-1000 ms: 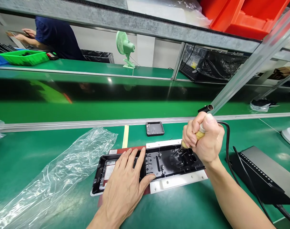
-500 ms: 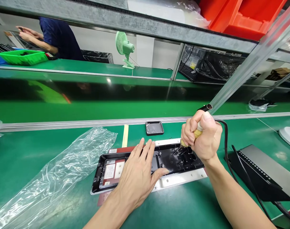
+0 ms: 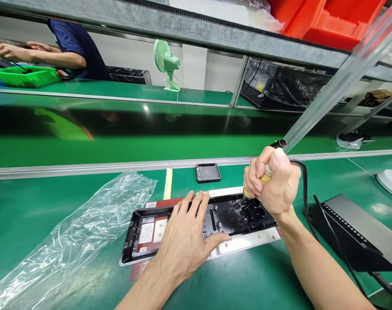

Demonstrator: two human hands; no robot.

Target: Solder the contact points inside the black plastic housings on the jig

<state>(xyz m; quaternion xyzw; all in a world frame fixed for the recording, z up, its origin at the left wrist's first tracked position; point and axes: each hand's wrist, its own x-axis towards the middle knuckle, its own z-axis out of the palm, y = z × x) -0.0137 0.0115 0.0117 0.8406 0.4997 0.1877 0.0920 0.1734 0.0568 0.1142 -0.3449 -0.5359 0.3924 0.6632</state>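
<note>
A long black plastic housing (image 3: 228,215) lies in a fixture with white metal rails (image 3: 244,246) and a reddish base. My left hand (image 3: 186,237) rests flat across the housing's middle, fingers stretched out. My right hand (image 3: 275,181) is wrapped round a corded tool with a yellowish grip (image 3: 266,178). The tool's thin tip points down into the right part of the housing; its exact contact point is too small to tell. Behind the housing sits a small black tray (image 3: 208,173) with tiny metal parts in it.
Clear plastic film (image 3: 95,224) lies left of the housing. A grey and black box (image 3: 360,228) with cables stands at the right. A metal shelf beam (image 3: 183,26) crosses above, with a slanted post at the right. Across the bench are a green fan (image 3: 165,62) and a person.
My hands and the tool have stayed nearly in place. The person across the bench has moved their hands to the left, over the green basket. The view has shifted slightly.
</note>
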